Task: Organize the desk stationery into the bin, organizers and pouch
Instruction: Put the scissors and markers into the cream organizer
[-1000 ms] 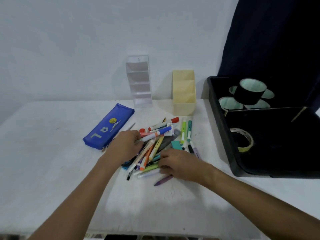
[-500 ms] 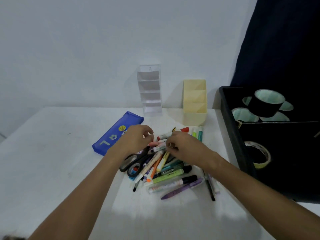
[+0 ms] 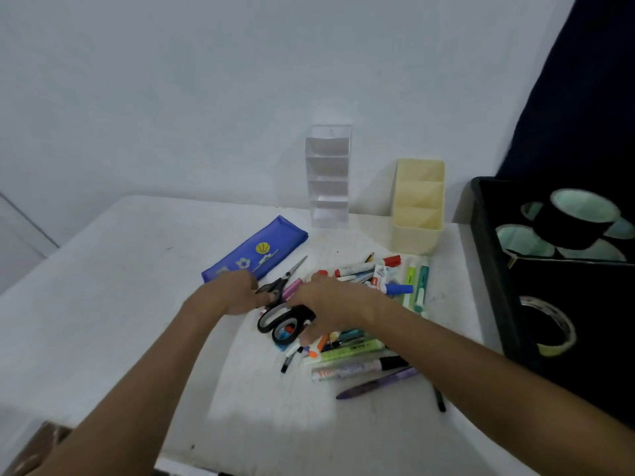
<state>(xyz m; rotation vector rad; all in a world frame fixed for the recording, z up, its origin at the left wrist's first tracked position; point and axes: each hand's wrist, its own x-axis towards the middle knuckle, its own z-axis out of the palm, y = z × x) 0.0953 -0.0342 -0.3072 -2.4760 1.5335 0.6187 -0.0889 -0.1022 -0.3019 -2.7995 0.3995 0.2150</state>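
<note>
A heap of pens, markers and highlighters lies on the white desk. Black-handled scissors rest at the heap's left edge, blades pointing toward the blue pouch. My left hand pinches the scissors just behind the blades. My right hand reaches across the heap and curls round the handle loops, thumb underneath. A clear tiered organizer and a yellow organizer stand at the back. The black bin sits on the right.
Inside the bin lie several black tape rolls at the back and a pale tape roll nearer me. A white wall runs behind the desk. A dark curtain hangs at the right. The desk's left edge falls away at the far left.
The view has tilted up and left. My right hand has moved left onto the scissors' handles, and the scissors' blades have come out from under my left hand.
</note>
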